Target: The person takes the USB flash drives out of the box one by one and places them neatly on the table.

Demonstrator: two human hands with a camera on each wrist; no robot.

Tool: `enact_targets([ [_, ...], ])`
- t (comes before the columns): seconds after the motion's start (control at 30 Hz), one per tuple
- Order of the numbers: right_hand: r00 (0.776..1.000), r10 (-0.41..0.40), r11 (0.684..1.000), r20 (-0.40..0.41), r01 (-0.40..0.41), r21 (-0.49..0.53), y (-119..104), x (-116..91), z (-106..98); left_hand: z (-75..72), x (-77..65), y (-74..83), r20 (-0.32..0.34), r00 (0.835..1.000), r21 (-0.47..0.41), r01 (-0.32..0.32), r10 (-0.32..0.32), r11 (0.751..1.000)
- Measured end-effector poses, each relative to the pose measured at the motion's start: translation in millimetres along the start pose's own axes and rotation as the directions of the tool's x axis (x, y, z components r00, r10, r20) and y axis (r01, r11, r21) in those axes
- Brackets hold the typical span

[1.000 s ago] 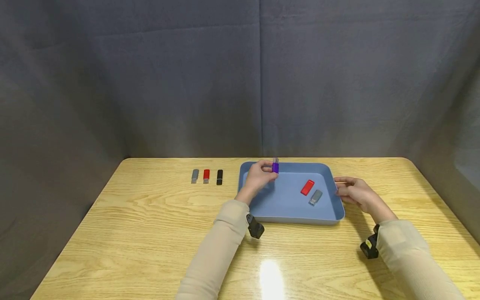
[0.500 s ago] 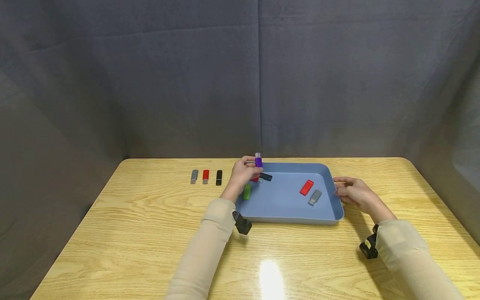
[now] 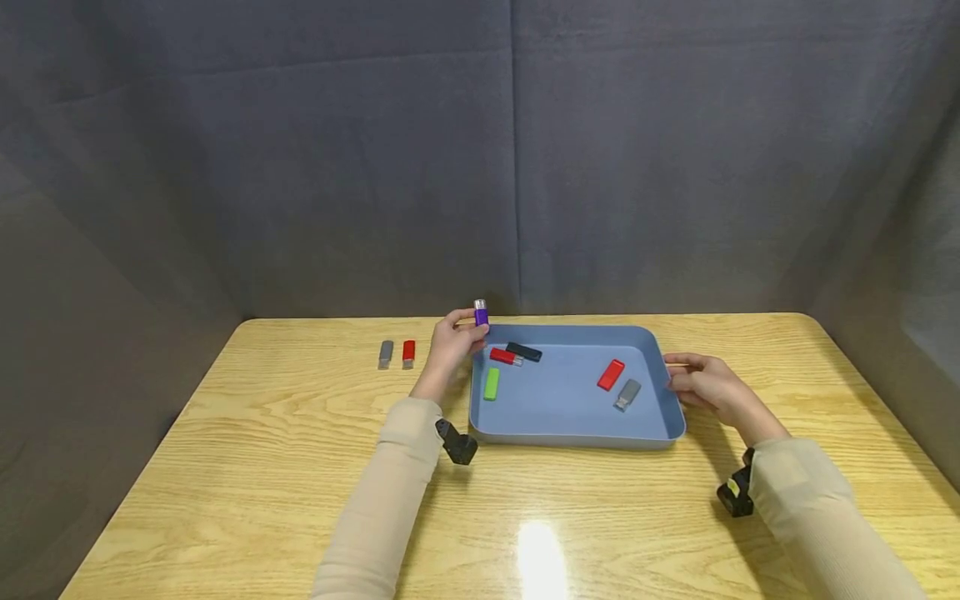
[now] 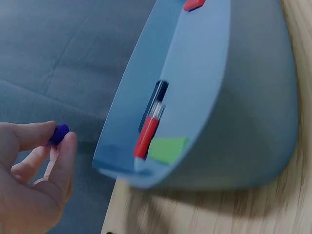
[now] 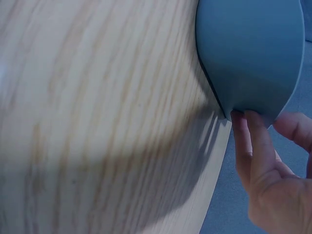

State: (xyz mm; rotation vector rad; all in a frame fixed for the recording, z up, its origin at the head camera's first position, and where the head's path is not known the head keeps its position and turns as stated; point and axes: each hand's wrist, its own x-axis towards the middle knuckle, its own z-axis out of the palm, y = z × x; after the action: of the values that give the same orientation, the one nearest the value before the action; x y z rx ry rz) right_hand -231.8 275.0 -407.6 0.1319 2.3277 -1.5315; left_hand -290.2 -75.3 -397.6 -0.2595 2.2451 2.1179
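Observation:
My left hand [image 3: 452,340] pinches a purple USB stick [image 3: 481,313] between thumb and fingertips, its metal plug pointing up. The stick is above the back left corner of a blue tray [image 3: 570,438]. In the left wrist view the purple stick [image 4: 59,135] shows only its end. My right hand [image 3: 707,383] touches the outside of the tray's right wall with its fingertips, fingers fairly straight. In the tray lie a black stick [image 3: 524,352], a red stick [image 3: 502,357], a green stick [image 3: 491,384], another red stick [image 3: 611,375] and a grey stick [image 3: 627,395].
A grey stick [image 3: 386,354] and a red stick [image 3: 408,354] lie side by side on the wooden table [image 3: 285,467], left of my left hand. Grey cloth [image 3: 375,183] hangs behind the table and along its sides.
My left hand has carried the purple stick leftward from above the tray to its left corner. It now hides the black stick on the table. My right hand stays at the tray.

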Motion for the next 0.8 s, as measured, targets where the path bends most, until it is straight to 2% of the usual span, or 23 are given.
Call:
enact_targets([
  [0.17,1.0,-0.002,1.0,0.0,0.002,-0.007,-0.3,-0.5,1.0,-16.3,2.8,-0.8,-0.044,0.999,-0.039,-0.005,0.004,0.999],
  [0.47,1.0,0.003,1.0,0.004,-0.003,-0.007,-1.8,-0.6,1.4,-53.9,2.2,-2.3,-0.076,0.997,0.018,-0.002,0.003,1.0],
  [0.8,1.0,0.004,1.0,0.003,-0.004,-0.006,-2.2,-1.3,0.4,-91.8,6.9,-15.9,-0.204,0.979,0.059,-0.001,0.013,0.998],
])
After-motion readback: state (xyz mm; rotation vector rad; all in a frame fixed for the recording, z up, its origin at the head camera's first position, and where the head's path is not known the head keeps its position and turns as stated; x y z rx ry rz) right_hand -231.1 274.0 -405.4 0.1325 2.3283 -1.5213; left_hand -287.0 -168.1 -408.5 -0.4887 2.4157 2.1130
